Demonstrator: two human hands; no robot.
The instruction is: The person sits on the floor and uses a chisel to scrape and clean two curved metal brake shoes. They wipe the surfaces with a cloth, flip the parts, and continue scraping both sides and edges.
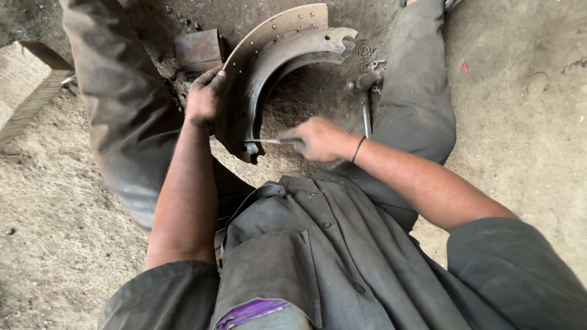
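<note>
A large curved metal brake shoe (pixel 278 58), rusty and dusty, stands on edge on the dirt floor between my legs. My left hand (pixel 205 95) grips its outer curved edge on the left side. My right hand (pixel 319 139) is closed around a thin metal tool (pixel 264 141) whose tip points left at the lower end of the shoe, near a pin hole. The right hand is slightly blurred.
A rusty metal block (pixel 199 50) lies behind the shoe at upper left. A wooden block (pixel 27 79) sits at the far left. A hammer-like tool (pixel 365 104) lies on the ground by my right leg. Dirt floor (pixel 526 122) all around.
</note>
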